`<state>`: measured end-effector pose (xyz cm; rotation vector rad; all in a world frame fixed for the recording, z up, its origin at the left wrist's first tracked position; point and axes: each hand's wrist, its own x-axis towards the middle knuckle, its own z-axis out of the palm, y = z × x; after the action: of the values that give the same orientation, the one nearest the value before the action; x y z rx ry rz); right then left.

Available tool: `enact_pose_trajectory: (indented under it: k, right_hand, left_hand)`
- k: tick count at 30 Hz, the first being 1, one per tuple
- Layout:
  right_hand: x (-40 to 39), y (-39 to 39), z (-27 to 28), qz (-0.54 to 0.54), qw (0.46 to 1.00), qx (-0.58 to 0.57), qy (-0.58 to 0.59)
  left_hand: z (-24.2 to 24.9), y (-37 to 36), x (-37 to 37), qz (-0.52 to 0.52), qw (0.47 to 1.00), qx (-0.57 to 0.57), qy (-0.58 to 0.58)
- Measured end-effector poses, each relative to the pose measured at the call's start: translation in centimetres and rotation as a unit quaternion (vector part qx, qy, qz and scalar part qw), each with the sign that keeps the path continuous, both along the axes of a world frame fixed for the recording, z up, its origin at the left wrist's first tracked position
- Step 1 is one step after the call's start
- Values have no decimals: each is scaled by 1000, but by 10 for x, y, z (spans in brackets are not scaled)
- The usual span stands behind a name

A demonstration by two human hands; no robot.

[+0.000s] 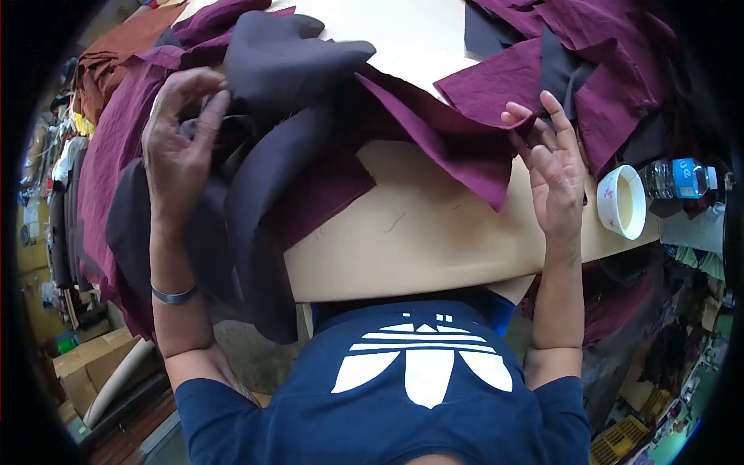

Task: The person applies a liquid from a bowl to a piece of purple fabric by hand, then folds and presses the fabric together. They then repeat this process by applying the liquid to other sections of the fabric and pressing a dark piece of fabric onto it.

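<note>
Well, maroon cloth (457, 147) between the hands (177, 147) (554, 167).

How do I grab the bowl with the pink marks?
I'd grip the white bowl by its curved wall, just under the rim, from the side facing the right hand. The bottle sits close on the other side. The bowl's top is open, so keep it level.
</note>
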<state>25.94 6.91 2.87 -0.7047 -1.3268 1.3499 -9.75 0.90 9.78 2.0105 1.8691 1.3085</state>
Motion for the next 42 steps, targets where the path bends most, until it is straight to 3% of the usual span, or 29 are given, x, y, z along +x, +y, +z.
enact_pose_trajectory:
  k: [2, 4, 6, 10, 11, 12, 15, 19, 22, 27, 30, 33, 34, 36, 38, 40, 42]
  right_hand:
    - [-4, 2, -2, -14, 995, 51, -87]
    - [-8, 7, -4, -77, 969, 91, -214]
    - [-9, 15, -10, -157, 914, 173, -333]
    - [-22, 15, 4, -202, 883, 266, -329]
    - [-29, 14, 8, -188, 868, 327, -323]
    - [-36, 10, 12, -139, 894, 303, -301]
    - [-54, 8, 19, -146, 768, 449, -433]
    - [-68, 15, 22, -70, 807, 424, -404]
    - [-71, 31, 14, 53, 892, 187, -409]
    - [-112, 58, 7, 63, 839, 215, -496]
    - [-152, 63, 11, 110, 871, 217, -428]
    - [-175, 68, 8, 90, 897, 346, -260]
    - [-169, 68, 18, 151, 934, 244, -211]
    - [-153, 67, 44, 252, 962, 89, -58]
    - [-147, 57, 70, 334, 931, -16, 148]
    - [-156, 56, 62, 285, 931, -45, 223]
    - [-155, 60, 40, 227, 952, -34, 202]
  left_hand:
    - [9, 5, 32, -133, 978, 88, 132]
    - [13, 11, 60, -207, 927, 54, 309]
    - [-2, 24, 89, -229, 906, 70, 350]
    - [-30, 64, 94, -209, 892, -54, 398]
    - [-32, 71, 93, -209, 892, -59, 397]
    - [-34, 78, 92, -209, 891, -63, 397]
    - [-36, 78, 96, -193, 903, -65, 377]
    - [-39, 57, 94, -166, 928, -11, 334]
    - [-25, 14, 100, -169, 934, 92, 302]
    - [-71, -53, 109, -273, 939, -125, 167]
    - [-81, -50, 105, -242, 957, -118, 110]
    - [-90, -30, 91, -129, 985, -111, 35]
    - [-89, -22, 85, -94, 989, -109, 12]
    - [-95, -10, 52, -76, 966, -203, 140]
    - [-106, 10, 34, -62, 963, -185, 187]
    - [-115, 36, 30, -49, 967, -145, 204]
    - [-125, 58, 38, -39, 971, -110, 207]
